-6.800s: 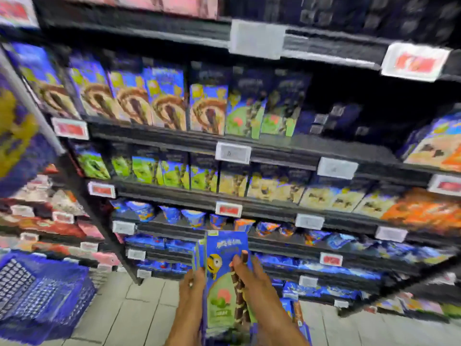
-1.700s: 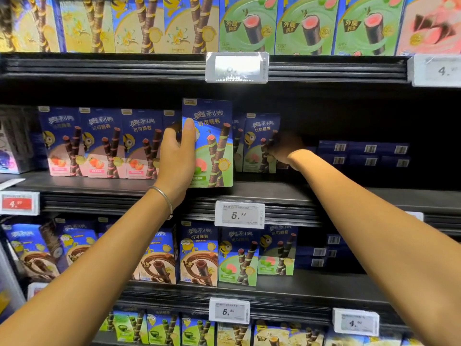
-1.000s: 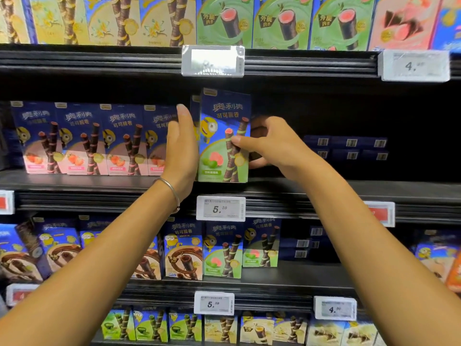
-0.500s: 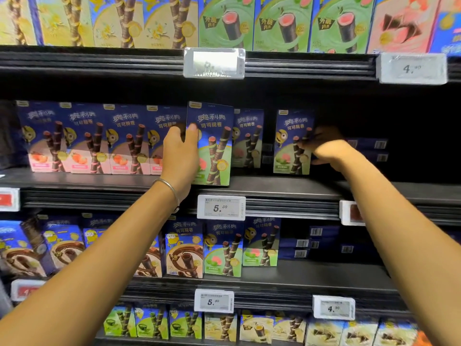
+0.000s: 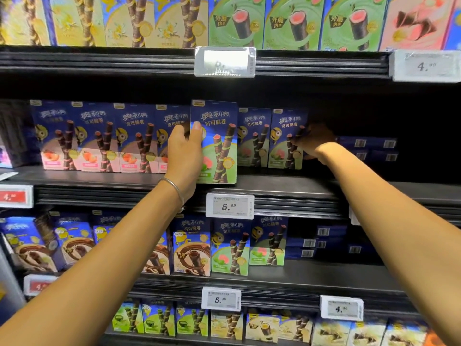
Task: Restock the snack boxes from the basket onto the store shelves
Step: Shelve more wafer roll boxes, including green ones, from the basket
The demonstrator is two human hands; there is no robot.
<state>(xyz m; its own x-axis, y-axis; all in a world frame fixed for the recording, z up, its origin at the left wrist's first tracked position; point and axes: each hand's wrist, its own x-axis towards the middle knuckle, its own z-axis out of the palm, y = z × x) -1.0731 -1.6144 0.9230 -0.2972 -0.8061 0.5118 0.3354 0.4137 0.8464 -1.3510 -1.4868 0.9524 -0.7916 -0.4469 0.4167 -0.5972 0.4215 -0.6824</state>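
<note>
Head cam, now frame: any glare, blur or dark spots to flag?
Head view: glare blanks the upper price tag; the right hand is half lost in deep shadow; frame edges are soft and bowed; the left hand and its green box are sharp.

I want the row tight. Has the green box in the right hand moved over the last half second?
Yes. The right hand has slid the green box left, toward the 5.39 price tag, closing the gap to the next box.
</note>
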